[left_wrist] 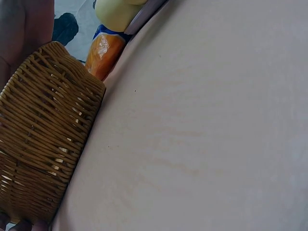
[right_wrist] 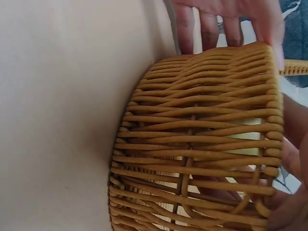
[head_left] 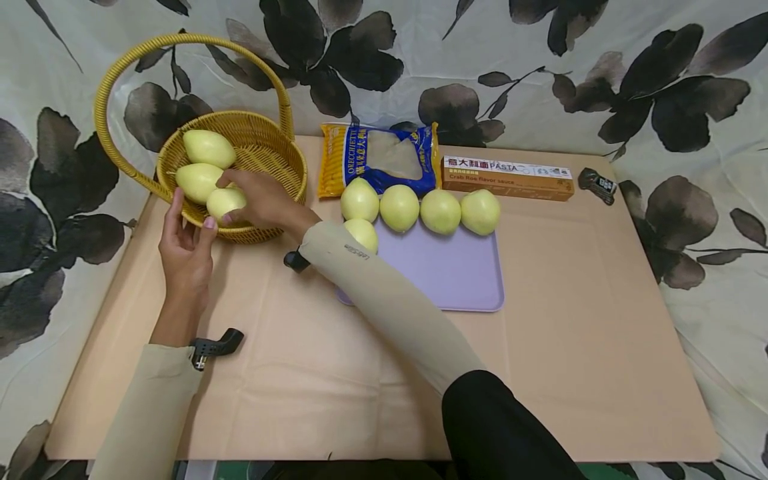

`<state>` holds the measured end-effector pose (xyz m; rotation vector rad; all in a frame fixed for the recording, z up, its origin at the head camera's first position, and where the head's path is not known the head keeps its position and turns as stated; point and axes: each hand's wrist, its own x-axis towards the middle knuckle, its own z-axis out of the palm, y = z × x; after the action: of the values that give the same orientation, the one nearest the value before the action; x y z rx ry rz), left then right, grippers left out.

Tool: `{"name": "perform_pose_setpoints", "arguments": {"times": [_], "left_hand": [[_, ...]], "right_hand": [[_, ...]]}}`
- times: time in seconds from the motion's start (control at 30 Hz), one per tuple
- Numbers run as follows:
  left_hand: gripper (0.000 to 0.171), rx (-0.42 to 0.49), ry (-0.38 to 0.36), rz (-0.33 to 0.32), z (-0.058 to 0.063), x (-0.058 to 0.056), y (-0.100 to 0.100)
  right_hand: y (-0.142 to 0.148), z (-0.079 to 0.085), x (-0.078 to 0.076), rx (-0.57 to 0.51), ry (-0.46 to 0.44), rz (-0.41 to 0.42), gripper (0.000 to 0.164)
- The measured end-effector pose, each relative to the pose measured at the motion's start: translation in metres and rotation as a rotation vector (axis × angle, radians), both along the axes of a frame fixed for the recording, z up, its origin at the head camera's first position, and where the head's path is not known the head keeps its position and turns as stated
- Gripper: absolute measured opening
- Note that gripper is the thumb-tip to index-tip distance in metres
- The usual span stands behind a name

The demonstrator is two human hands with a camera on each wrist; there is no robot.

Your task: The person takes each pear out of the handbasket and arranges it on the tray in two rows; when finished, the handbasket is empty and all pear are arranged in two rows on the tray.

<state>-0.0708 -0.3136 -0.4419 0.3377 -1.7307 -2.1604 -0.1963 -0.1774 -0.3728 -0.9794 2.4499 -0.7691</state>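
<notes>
A yellow wicker basket point(head_left: 264, 143) with a tall handle stands at the back left, with three yellow-green fruits visible in it. My right hand point(head_left: 261, 199) reaches inside and grips the nearest fruit point(head_left: 225, 201) between thumb and fingers. Against it lie the middle fruit point(head_left: 198, 183) and the farther fruit point(head_left: 209, 149). My left hand point(head_left: 187, 257) touches the basket's near left side, its fingers fairly straight along the outer wall and rim. In the right wrist view, the woven wall point(right_wrist: 202, 130) partly hides the right hand's grasp.
Several more fruits point(head_left: 441, 212) sit along the back and left of a purple tray point(head_left: 444, 280). Behind them lie an orecchiette bag point(head_left: 384, 160), a pasta box point(head_left: 507, 179) and a small black packet point(head_left: 597, 185). A floral cloth point(head_left: 708, 220) hangs behind the table.
</notes>
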Motion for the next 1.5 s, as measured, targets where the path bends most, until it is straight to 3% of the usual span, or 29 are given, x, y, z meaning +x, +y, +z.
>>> {"name": "perform_pose_setpoints", "arguments": {"times": [0.33,0.5,0.97,1.2,1.5], "left_hand": [[0.077,-0.014,-0.006,-0.005,-0.002,0.001,-0.001],[0.076,-0.013,-0.007,-0.003,-0.001,0.001,0.0],[0.077,-0.009,-0.044,0.031,-0.001,0.002,-0.003],[0.077,-0.006,-0.035,0.019,-0.001,0.001,-0.002],[0.077,0.001,-0.009,0.021,0.0,-0.002,0.0]], "right_hand": [[0.033,0.02,0.01,-0.141,-0.01,-0.079,0.064],[0.063,0.027,0.022,-0.28,-0.029,-0.124,0.061],[0.153,0.024,0.065,-0.55,-0.077,-0.314,0.062],[0.202,0.014,0.081,-0.591,-0.059,-0.424,0.062],[0.249,-0.006,0.094,-0.532,-0.022,-0.556,0.063]]}}
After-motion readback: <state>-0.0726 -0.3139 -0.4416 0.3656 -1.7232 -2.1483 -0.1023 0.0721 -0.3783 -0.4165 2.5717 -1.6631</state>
